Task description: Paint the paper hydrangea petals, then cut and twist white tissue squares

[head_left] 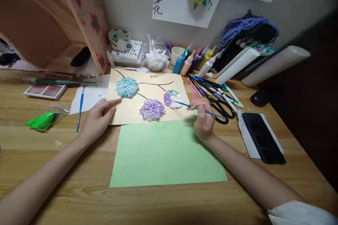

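My right hand [204,119] is closed around a slim blue paintbrush [208,111]. Its tip touches a small flower-shaped palette [176,100] with purple, teal and white paint in it, standing on a cream sheet [126,112]. On that sheet are a fluffy teal flower [127,87], a fluffy purple flower [152,109] and thin black stem lines. My left hand [99,117] rests at the sheet's left edge, index finger stretched out onto it, holding nothing. A green sheet [169,154] lies partly beneath the cream one.
A second blue brush [80,109] lies on white paper at left, near a bright green bag [43,121]. Black scissors [220,107] and pens lie at right, beside a dark phone [264,137]. Paint bottles [194,61], a paper cup [177,55] and a clear bowl [157,59] line the back.
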Action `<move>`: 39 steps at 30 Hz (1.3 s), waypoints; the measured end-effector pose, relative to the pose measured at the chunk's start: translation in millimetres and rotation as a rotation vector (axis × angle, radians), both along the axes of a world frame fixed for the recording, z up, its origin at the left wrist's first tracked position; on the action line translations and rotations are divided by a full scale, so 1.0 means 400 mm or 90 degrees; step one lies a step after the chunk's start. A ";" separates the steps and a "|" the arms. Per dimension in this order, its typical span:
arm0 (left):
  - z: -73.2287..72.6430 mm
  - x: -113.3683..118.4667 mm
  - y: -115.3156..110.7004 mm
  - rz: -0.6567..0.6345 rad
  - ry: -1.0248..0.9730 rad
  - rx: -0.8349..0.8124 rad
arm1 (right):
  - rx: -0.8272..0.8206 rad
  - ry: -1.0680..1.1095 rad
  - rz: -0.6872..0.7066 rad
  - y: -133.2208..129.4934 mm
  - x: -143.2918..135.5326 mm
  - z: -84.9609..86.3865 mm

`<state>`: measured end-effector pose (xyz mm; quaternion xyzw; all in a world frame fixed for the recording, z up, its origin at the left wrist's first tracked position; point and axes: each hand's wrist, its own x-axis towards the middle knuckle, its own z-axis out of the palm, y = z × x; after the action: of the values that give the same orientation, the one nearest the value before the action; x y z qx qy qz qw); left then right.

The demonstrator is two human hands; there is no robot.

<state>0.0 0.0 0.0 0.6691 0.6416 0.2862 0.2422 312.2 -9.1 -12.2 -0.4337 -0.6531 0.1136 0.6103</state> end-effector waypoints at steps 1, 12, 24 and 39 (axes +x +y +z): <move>0.001 0.002 0.000 0.001 0.003 0.002 | 0.020 0.032 0.013 -0.009 -0.003 -0.001; 0.001 0.002 0.002 -0.020 0.006 0.012 | 0.011 -0.048 0.195 -0.068 -0.022 -0.006; 0.000 -0.001 0.001 -0.033 0.004 0.023 | -0.089 -0.080 0.212 -0.061 -0.032 -0.005; 0.006 0.000 0.000 -0.033 0.011 0.021 | -0.038 -0.018 0.203 -0.064 -0.032 -0.011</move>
<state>0.1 -0.2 2.3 0.6920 0.6213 0.2846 0.2326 299.5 -34.6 -16.5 -0.3441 -0.7185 0.2221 0.5622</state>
